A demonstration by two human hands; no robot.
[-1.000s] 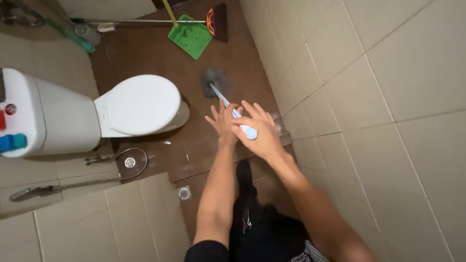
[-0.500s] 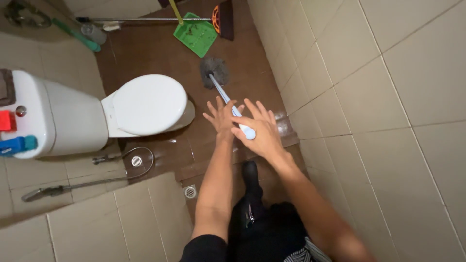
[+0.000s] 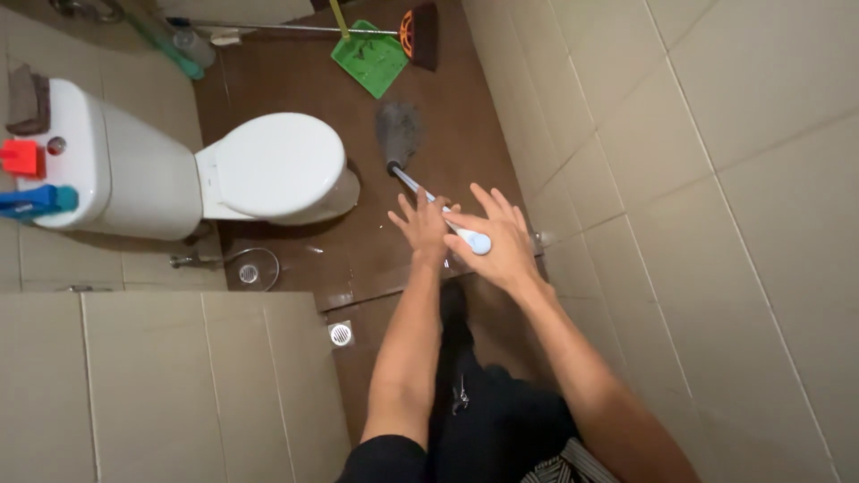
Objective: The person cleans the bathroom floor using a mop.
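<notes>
A long brush with a pale blue handle point(image 3: 413, 184) stands slanted, its grey bristle head point(image 3: 398, 132) pressed on the wet brown floor beside the toilet point(image 3: 277, 165). My left hand point(image 3: 420, 228) and my right hand point(image 3: 503, 249) press the handle's upper end between their palms, fingers spread and pointing away from me. The handle's rounded tip point(image 3: 480, 242) shows against my right palm.
A tiled wall point(image 3: 716, 179) runs close on the right. A green dustpan point(image 3: 369, 55) and a broom point(image 3: 422, 31) lie at the far end. The white tank point(image 3: 98, 161) carries red and blue items. A floor drain point(image 3: 340, 334) sits by a low tiled partition point(image 3: 161, 385).
The brush head has slid slightly farther along the floor and splayed out longer. Both hands stay pressed on the handle; the view has tilted, moving the toilet up and left.
</notes>
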